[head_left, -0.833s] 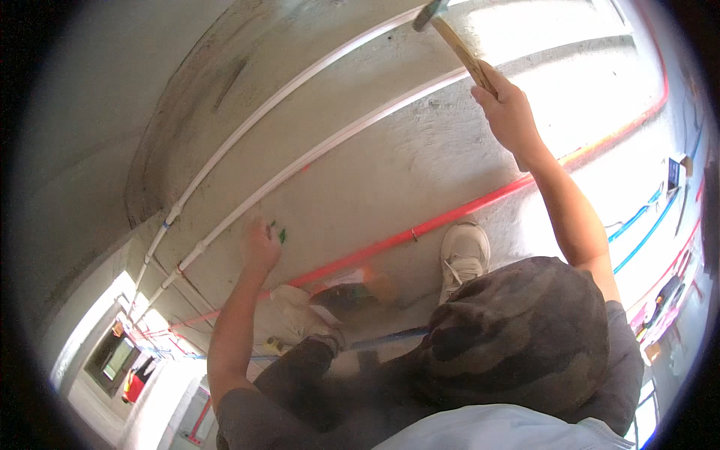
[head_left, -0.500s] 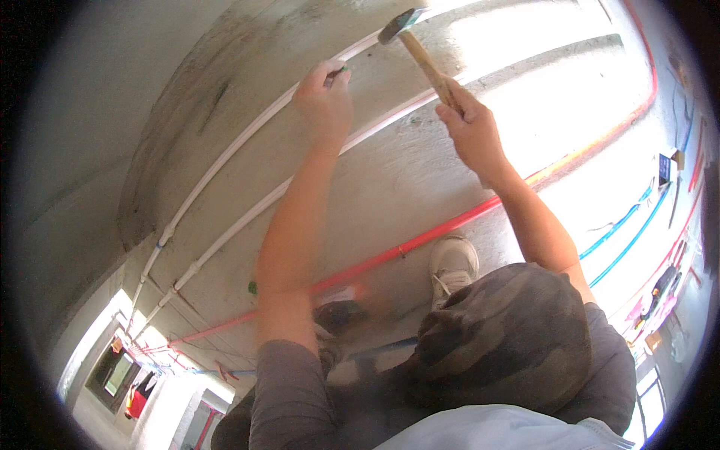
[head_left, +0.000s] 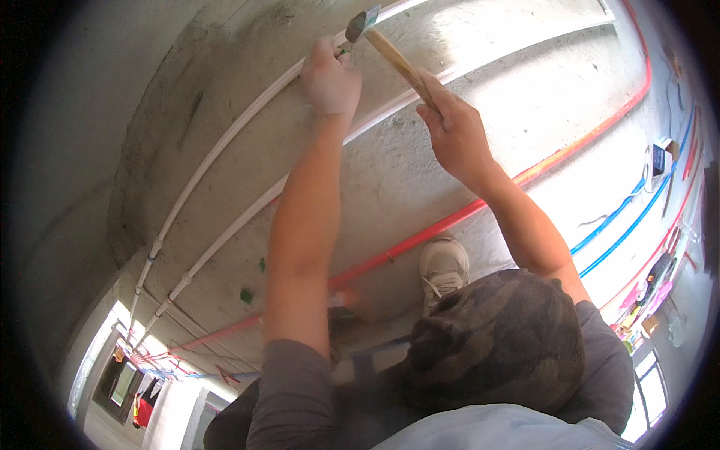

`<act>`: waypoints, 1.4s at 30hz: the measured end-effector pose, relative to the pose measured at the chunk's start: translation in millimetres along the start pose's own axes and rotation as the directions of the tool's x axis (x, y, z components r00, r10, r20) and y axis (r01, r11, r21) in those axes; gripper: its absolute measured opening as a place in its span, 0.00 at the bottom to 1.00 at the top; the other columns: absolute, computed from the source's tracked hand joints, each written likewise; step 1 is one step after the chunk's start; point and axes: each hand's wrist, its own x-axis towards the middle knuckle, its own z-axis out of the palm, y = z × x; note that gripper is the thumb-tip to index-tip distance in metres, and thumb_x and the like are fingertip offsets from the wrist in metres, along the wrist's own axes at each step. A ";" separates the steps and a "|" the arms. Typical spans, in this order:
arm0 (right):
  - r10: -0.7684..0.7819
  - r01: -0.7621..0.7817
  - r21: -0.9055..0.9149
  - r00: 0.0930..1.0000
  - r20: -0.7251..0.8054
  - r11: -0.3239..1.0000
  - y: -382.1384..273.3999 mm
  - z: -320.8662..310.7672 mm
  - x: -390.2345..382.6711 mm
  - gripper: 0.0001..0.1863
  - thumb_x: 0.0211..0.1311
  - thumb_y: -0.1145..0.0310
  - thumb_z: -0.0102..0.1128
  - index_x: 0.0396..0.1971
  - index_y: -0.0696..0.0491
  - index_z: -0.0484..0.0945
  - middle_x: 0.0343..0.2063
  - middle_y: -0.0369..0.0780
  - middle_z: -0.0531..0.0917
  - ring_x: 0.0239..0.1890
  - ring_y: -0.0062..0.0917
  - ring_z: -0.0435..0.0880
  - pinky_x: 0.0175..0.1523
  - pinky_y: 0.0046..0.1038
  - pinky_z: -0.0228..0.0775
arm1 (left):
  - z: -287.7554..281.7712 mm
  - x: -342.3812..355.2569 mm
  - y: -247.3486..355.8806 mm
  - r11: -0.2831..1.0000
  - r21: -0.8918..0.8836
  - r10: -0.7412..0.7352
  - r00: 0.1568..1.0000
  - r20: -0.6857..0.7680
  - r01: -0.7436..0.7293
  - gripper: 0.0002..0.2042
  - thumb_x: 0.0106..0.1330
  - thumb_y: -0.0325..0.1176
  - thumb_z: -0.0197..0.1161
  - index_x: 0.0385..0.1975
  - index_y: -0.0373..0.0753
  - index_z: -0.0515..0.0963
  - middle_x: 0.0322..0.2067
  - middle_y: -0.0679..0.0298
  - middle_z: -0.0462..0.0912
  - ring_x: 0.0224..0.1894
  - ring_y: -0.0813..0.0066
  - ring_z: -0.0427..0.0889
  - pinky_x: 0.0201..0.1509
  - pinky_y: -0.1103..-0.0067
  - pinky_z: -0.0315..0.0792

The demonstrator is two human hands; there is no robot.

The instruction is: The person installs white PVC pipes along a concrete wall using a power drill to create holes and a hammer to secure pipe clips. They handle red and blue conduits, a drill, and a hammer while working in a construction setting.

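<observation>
My right hand (head_left: 454, 131) grips the wooden handle of a hammer (head_left: 397, 61). The dark metal head is close beside the fingertips of my left hand (head_left: 330, 81); I cannot tell whether it touches what they hold. Those left fingers are pinched round something small with a green bit showing, mostly hidden. The left hand is at a white pipe (head_left: 251, 112) that runs along the concrete floor. A second white pipe (head_left: 247, 214) runs roughly alongside it, nearer to me.
A red pipe (head_left: 442, 223) crosses the floor nearer me, beside my shoe (head_left: 442, 266). Blue pipes (head_left: 622, 236) and a small box with a dark screen-like face (head_left: 660, 161) are at the right. Green scraps (head_left: 246, 295) lie by my left forearm. A person in red (head_left: 142, 409) is far off at lower left.
The hammer has come left and its head is now nearer my left fingers. My left hand has shifted slightly up and right. The view has moved a little.
</observation>
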 end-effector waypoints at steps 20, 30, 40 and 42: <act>-0.135 0.172 -0.320 0.982 0.133 0.932 -16.2 3.8 15.4 0.34 0.77 0.72 0.53 0.80 0.42 0.59 0.46 0.53 0.86 0.42 0.50 0.88 0.48 0.45 0.82 | -60.7 14.6 -51.4 0.956 0.283 0.036 0.988 0.151 -0.078 0.07 0.66 0.31 0.66 0.40 0.45 0.89 0.42 0.60 0.88 0.47 0.53 0.84 0.67 0.50 0.64; -0.203 0.221 -0.253 0.975 0.095 0.942 -13.0 0.0 9.1 0.33 0.77 0.72 0.52 0.79 0.39 0.61 0.45 0.55 0.86 0.44 0.54 0.87 0.50 0.51 0.79 | -62.2 20.1 -47.4 0.956 0.284 0.009 0.978 0.208 -0.070 0.10 0.67 0.36 0.66 0.44 0.44 0.89 0.40 0.55 0.89 0.46 0.51 0.87 0.55 0.49 0.72; -0.261 0.258 -0.037 0.958 -0.118 0.965 31.7 -9.5 -14.0 0.27 0.79 0.71 0.57 0.75 0.55 0.68 0.68 0.49 0.79 0.70 0.33 0.78 0.72 0.34 0.71 | -159.0 -76.5 -61.1 0.970 0.243 0.067 0.986 -0.152 -0.029 0.18 0.68 0.29 0.64 0.57 0.45 0.82 0.55 0.54 0.83 0.63 0.49 0.77 0.74 0.48 0.60; -0.040 0.042 0.034 0.996 -0.076 0.999 25.7 -4.4 -25.3 0.30 0.79 0.66 0.60 0.75 0.58 0.67 0.49 0.42 0.86 0.48 0.24 0.85 0.53 0.27 0.78 | -217.0 -163.9 -98.3 0.811 0.318 -0.333 0.835 -0.438 0.491 0.18 0.68 0.28 0.64 0.58 0.42 0.79 0.57 0.55 0.79 0.65 0.55 0.74 0.76 0.51 0.56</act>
